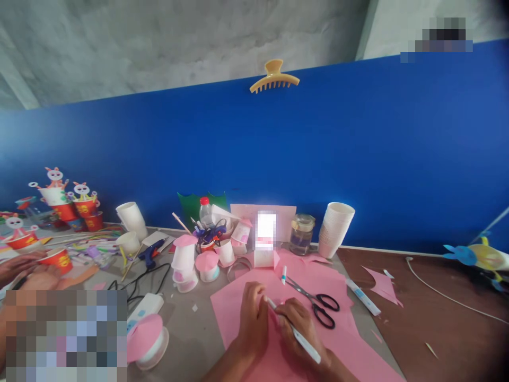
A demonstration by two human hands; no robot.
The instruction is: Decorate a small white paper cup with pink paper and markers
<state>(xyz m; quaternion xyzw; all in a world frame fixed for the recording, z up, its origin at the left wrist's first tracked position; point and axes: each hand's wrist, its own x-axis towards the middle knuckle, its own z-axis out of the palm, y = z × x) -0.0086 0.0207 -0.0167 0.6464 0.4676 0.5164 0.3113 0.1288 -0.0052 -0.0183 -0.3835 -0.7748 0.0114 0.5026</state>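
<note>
My right hand is closed around a white marker, its tip pointing up and left toward my left hand. My left hand is curled, with its thumb and fingers together beside the marker's tip. Whatever it pinches, if anything, is hidden. Both hands are over large sheets of pink paper. Black-handled scissors lie with blades slightly apart on the paper, right of my hands. A small white-and-teal cap is near their tips. Behind my hands stands a phone with a bright, blurred screen.
A stack of paper cups and a glass jar stand behind the paper. Pink-topped cup pieces and a glue gun with its cord are on the left. A co-worker's hands work at far left. A blue partition rises behind.
</note>
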